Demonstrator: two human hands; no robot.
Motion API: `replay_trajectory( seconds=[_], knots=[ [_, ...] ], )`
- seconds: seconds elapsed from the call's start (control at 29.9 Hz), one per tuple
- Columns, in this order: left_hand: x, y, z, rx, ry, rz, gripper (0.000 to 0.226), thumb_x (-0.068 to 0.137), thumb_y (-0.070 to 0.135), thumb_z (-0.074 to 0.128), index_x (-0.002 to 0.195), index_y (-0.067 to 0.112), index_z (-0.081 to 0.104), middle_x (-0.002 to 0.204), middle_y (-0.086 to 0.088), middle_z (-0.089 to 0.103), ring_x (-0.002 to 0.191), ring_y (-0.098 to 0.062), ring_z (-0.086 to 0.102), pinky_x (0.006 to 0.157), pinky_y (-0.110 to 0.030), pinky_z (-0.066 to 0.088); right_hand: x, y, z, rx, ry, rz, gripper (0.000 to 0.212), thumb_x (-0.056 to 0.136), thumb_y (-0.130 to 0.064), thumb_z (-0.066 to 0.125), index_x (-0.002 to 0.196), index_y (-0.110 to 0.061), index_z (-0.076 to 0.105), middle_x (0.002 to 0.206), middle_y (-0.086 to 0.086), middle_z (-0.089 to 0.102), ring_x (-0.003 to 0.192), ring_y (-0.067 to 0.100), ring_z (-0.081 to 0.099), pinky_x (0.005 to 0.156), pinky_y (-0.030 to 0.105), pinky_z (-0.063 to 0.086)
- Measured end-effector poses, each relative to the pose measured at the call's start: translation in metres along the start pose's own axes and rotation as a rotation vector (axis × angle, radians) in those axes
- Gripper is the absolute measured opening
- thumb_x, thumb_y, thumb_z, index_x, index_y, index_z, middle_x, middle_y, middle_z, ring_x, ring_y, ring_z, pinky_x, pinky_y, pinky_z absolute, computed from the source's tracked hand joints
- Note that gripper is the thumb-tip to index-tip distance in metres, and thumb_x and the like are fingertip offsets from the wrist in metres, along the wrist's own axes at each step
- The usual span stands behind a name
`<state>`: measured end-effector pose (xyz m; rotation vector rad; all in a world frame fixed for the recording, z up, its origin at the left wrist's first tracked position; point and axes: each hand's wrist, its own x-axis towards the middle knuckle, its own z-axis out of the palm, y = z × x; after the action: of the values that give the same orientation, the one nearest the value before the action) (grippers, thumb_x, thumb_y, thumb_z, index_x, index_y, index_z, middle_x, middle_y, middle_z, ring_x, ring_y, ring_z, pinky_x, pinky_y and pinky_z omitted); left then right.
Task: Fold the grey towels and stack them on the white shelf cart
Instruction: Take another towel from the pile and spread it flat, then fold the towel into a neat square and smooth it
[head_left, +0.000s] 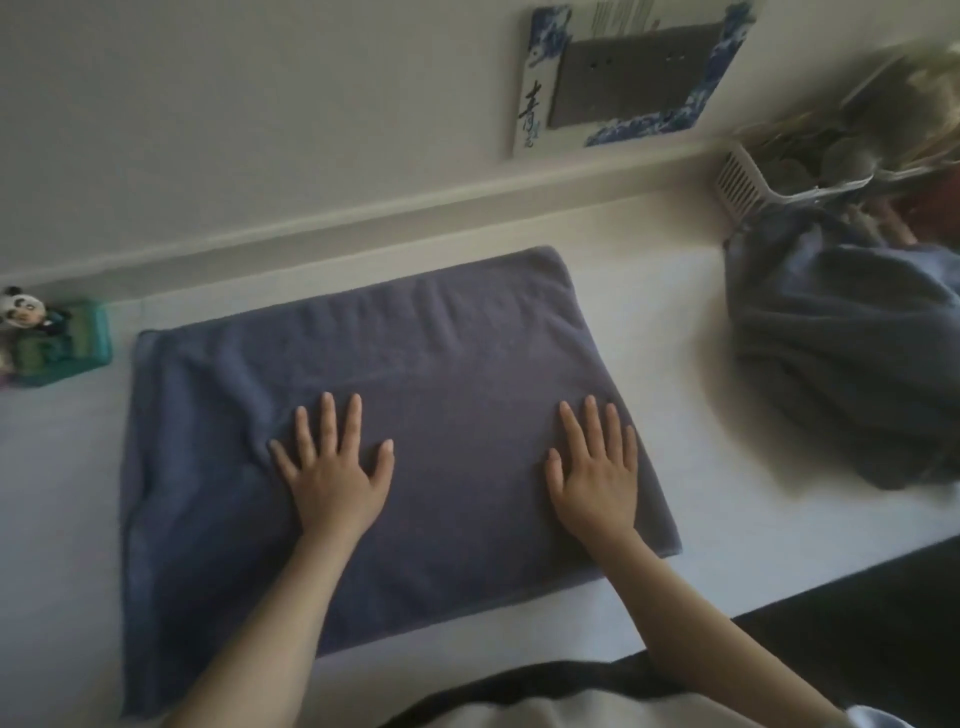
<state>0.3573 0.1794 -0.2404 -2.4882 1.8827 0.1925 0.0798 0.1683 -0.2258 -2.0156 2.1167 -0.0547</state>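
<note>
While both hands press the grey towel (405, 415), the basket (748, 182) holds blurred items.

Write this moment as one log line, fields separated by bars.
step: smoothing | left hand: flat on grey towel | right hand: flat on it | towel pile: right, unfolded

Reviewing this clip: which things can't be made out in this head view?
- White shelf cart: not in view.
- Grey towel: layers unclear; left hand and right hand lie flat on it, and the forearms cover its near edge.
- Heap of grey towels: blurred, cut off by the right edge, count unclear.
- White basket: contents blurred.
</note>
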Motion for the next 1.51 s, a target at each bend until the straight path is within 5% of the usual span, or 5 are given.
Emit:
replay_trajectory(
  seconds=[0.84,1.0,1.24,1.37,1.51],
  knots=[
    [-0.042,-0.143,-0.013,-0.081,-0.034,-0.122,0.078,0.081,0.06,0.014,0.149,0.023,0.026,0.157,-0.011,0.02,0.145,-0.025,0.018,0.108,-0.065,0.002,-0.066,-0.182,0.032,-0.014,-0.22,-0.389,0.071,0.082,-0.061,-0.003,0.148,-0.039,0.01,0.156,-0.008,-0.007,0.146,0.018,-0.008,0.116,0.038,-0.012],
    [-0.056,-0.133,-0.015,-0.006,0.143,0.012,0.061,0.082,0.053,0.036,0.125,0.016,0.061,0.114,-0.016,0.061,0.103,-0.035,0.055,0.097,-0.054,0.031,-0.044,-0.152,0.014,-0.152,-0.208,-0.296,0.055,0.09,-0.053,0.0,0.144,-0.05,0.01,0.159,-0.004,-0.001,0.146,0.022,-0.009,0.116,0.045,-0.011],
    [-0.078,-0.066,-0.023,-0.185,0.197,0.349,0.041,0.08,0.044,0.047,0.09,0.015,0.075,0.072,-0.006,0.059,0.062,-0.029,0.057,0.073,-0.036,0.03,-0.036,-0.145,-0.017,-0.195,-0.136,-0.059,0.05,0.094,-0.032,0.041,0.143,-0.038,0.032,0.159,0.003,-0.005,0.145,0.026,-0.012,0.114,0.045,-0.012],
    [-0.072,-0.065,-0.022,-0.313,0.244,0.397,0.029,0.077,0.035,0.048,0.066,0.018,0.068,0.066,-0.001,0.057,0.061,-0.026,0.059,0.067,-0.033,0.031,-0.083,-0.154,0.012,-0.005,-0.184,-0.282,0.069,0.086,-0.058,0.003,0.148,-0.035,0.021,0.159,-0.001,0.004,0.146,0.021,-0.003,0.115,0.035,-0.008],
    [-0.056,-0.093,-0.018,-0.34,0.282,0.203,0.029,0.075,0.03,0.047,0.085,0.014,0.07,0.093,-0.012,0.062,0.081,-0.034,0.061,0.069,-0.039,0.049,-0.109,-0.128,0.027,-0.09,-0.229,-0.252,0.069,0.083,-0.063,-0.012,0.147,-0.04,-0.005,0.158,-0.007,-0.009,0.144,0.015,-0.015,0.113,0.036,-0.019]
  ],
)
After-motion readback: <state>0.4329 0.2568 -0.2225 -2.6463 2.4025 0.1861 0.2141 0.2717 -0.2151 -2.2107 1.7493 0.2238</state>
